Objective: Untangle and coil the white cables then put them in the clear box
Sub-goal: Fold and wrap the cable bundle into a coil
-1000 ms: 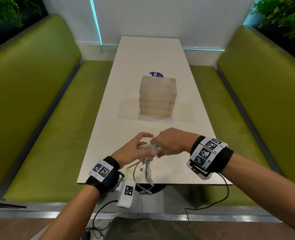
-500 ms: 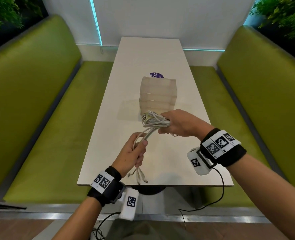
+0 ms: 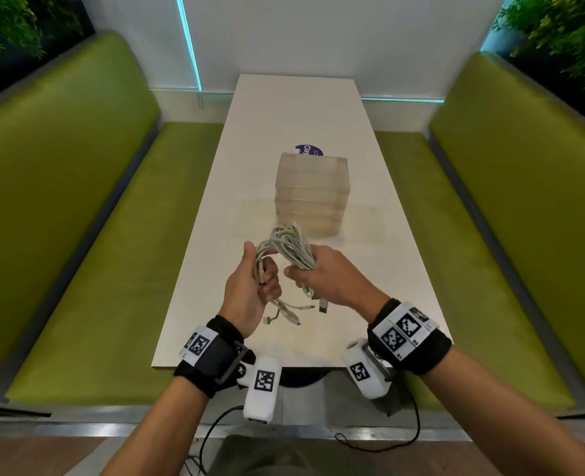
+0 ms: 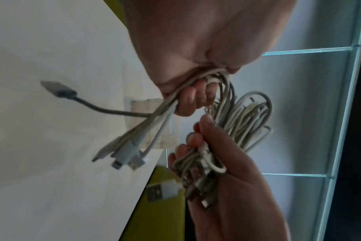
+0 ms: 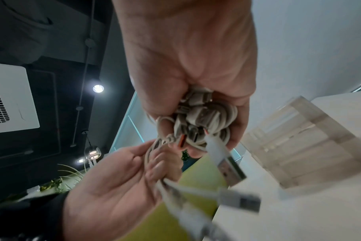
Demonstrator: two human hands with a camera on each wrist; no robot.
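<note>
The hands are closer together now. The left hand [image 3: 249, 290] and right hand [image 3: 328, 276] both squeeze the white cables [image 3: 285, 247] above the table [image 3: 215, 235].

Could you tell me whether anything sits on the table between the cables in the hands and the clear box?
Nothing visible does. The cables are held up by the left hand and right hand just in front of the clear box; only bare table lies between them.

Head view down over table [image 3: 215, 269]; both wrist views close, upward-facing.
</note>
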